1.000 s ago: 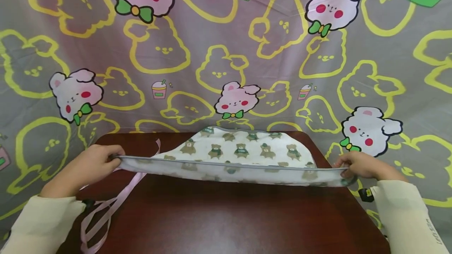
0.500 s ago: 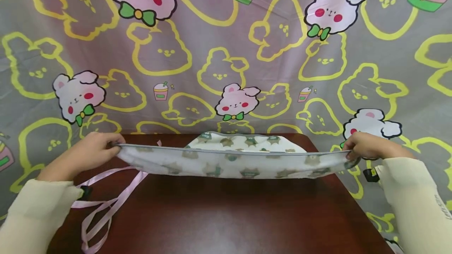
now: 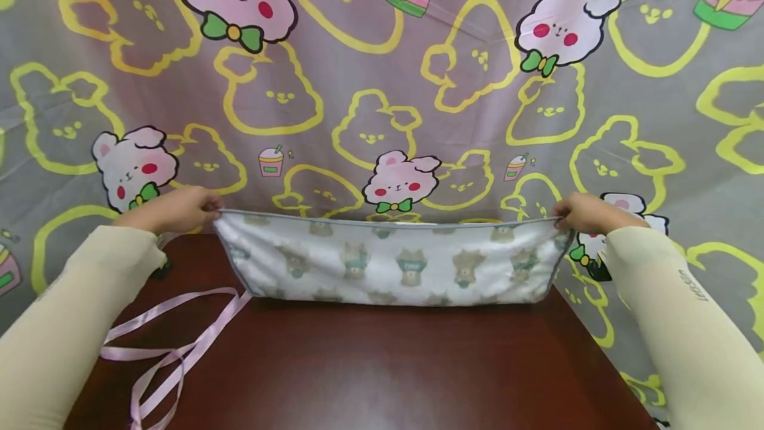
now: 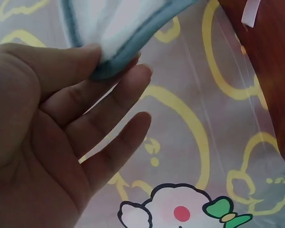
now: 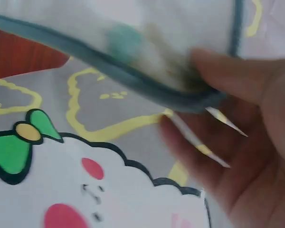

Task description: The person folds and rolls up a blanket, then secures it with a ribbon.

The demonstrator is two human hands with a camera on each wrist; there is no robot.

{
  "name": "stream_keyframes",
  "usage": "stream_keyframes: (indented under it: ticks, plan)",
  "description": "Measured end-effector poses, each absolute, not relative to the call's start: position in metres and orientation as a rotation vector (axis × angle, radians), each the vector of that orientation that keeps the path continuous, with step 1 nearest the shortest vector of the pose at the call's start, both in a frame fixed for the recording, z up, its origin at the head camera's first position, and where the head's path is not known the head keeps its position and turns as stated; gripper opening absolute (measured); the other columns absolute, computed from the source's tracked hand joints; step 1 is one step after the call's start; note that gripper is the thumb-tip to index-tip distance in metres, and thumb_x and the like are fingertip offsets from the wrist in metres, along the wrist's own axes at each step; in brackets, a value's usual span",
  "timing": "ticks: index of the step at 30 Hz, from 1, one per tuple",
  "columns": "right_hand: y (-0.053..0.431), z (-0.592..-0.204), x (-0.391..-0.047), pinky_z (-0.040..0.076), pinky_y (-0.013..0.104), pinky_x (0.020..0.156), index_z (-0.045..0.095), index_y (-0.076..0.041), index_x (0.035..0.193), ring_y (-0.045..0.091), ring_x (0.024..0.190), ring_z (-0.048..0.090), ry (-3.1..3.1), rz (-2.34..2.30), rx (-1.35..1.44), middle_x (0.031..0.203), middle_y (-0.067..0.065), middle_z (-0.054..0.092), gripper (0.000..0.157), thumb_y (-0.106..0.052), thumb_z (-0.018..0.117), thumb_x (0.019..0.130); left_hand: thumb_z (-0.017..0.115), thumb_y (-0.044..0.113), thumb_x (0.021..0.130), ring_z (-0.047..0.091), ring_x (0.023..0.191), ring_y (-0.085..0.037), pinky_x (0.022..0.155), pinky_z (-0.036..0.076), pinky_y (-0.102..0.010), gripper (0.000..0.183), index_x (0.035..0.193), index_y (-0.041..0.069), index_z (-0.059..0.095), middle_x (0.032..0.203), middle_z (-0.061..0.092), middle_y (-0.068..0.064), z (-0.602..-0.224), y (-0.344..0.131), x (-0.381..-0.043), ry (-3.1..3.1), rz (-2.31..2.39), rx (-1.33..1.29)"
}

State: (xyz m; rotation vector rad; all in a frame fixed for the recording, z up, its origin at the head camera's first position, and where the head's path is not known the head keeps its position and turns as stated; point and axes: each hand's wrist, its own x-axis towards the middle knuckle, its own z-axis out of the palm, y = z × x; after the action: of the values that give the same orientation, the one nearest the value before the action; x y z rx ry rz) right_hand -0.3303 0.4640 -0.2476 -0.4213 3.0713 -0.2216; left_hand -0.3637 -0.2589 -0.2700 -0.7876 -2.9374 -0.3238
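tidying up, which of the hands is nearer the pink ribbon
Left. The left hand holds the cloth on the same side as the pink ribbon; the right hand holds the opposite end.

Left sleeve (image 3: 77,310), right sleeve (image 3: 674,324): both cream, long, lightly creased, ending in loose cuffs (image 3: 143,247). Lettering (image 3: 692,286) on the right one: dark, small, running lengthwise, not legible. Black unit (image 3: 599,272) below right cuff; detail unclear.

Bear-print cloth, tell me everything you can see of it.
The cloth is white and soft-looking, printed with brown bears partly in green, and edged in grey-blue. The left hand and right hand each pinch a corner; it hangs between the hands, lightly creased. Whether its bottom touches the table is unclear.
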Motion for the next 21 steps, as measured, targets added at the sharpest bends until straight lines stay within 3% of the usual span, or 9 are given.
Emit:
stream_keyframes:
  ticks: [5,8,12,17,21]
  plan:
    - [0.454,-0.219,-0.34,0.038,0.045,0.061,0.064,-0.005,0.099,0.033,0.076,0.052,3.538,-0.22,-0.267,0.092,0.019,0.061,0.019,-0.01,0.05,0.088,0.051,0.01,0.088,0.053,0.067,-0.021,0.059,0.041,-0.039,0.014,0.096,0.002,0.058,0.078,0.059,-0.007,-0.236,-0.256,-0.387,-2.784,-0.26,-0.673]
    - [0.449,-0.191,-0.34,0.037,0.049,0.065,0.065,-0.005,0.102,0.04,0.08,0.052,3.853,-0.405,-0.081,0.094,0.02,0.062,0.024,-0.013,0.046,0.09,0.044,0.016,0.092,0.054,0.067,-0.024,0.057,0.04,-0.039,0.02,0.103,0.002,0.055,0.081,0.059,-0.012,-0.203,-0.255,-0.384,-2.625,-0.354,-0.519]
    - [0.444,-0.152,-0.332,0.034,0.035,0.067,0.068,-0.008,0.1,0.029,0.078,0.05,4.117,-0.766,0.138,0.089,0.015,0.064,0.024,-0.018,0.05,0.088,0.039,0.023,0.094,0.051,0.07,-0.025,0.057,0.036,-0.033,0.029,0.108,0.002,0.054,0.088,0.059,-0.015,-0.159,-0.258,-0.367,-2.376,-0.521,-0.339]
    - [0.444,-0.131,-0.314,0.026,0.022,0.062,0.07,-0.009,0.096,0.003,0.067,0.04,4.141,-0.856,0.114,0.086,0.011,0.065,0.022,-0.016,0.052,0.085,0.041,0.031,0.093,0.048,0.078,-0.016,0.06,0.033,-0.028,0.034,0.111,0.006,0.054,0.1,0.057,-0.014,-0.138,-0.267,-0.34,-2.32,-0.601,-0.299]
    - [0.45,-0.144,-0.299,0.034,0.023,0.055,0.065,-0.01,0.106,0.005,0.072,0.047,3.89,-0.8,0.111,0.096,0.011,0.063,0.027,-0.025,0.049,0.09,0.046,0.033,0.092,0.049,0.075,-0.005,0.055,0.036,-0.025,0.03,0.107,0.009,0.057,0.098,0.058,-0.013,-0.154,-0.281,-0.324,-2.421,-0.631,-0.393]
